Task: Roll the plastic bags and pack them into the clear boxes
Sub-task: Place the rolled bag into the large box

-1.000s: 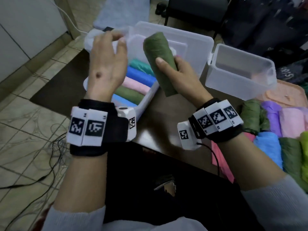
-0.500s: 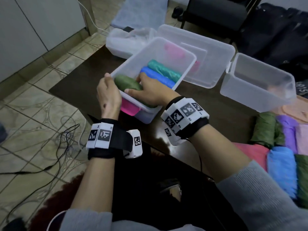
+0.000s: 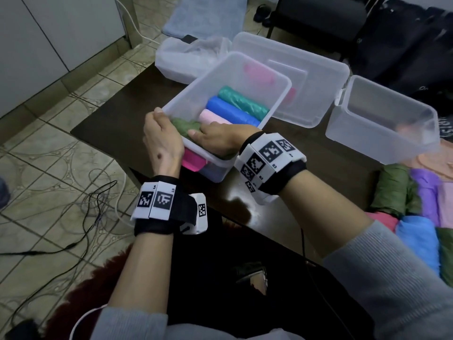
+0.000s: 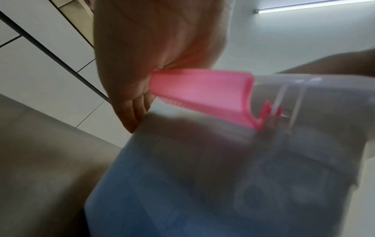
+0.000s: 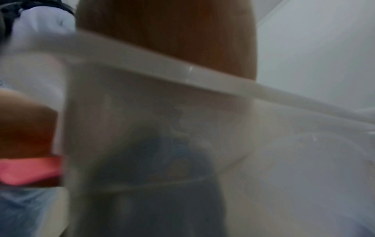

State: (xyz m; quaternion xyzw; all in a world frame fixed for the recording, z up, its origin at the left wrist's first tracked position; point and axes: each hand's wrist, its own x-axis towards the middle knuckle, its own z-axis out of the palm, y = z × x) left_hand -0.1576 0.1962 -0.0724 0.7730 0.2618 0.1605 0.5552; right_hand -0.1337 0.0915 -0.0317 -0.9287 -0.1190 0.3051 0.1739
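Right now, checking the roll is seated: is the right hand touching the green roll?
Touching. The head view shows the right hand pressing on the green roll.

The head view is dim and cool-toned, with a pale glare patch on the dark glossy worktop (image 3: 241, 204) and wide-angle bending at the edges. Both wrist views are blurred and out of focus; a bright ceiling strip light (image 4: 312, 7) shows in the left one.

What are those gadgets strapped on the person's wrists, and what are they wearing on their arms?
Both hands are bare. The left hand and right hand each have a black wristband carrying white tiles printed with black square code markers, plus a small white camera block. A thin black cable leaves the right band. Grey knit sleeves are pushed up the forearms.
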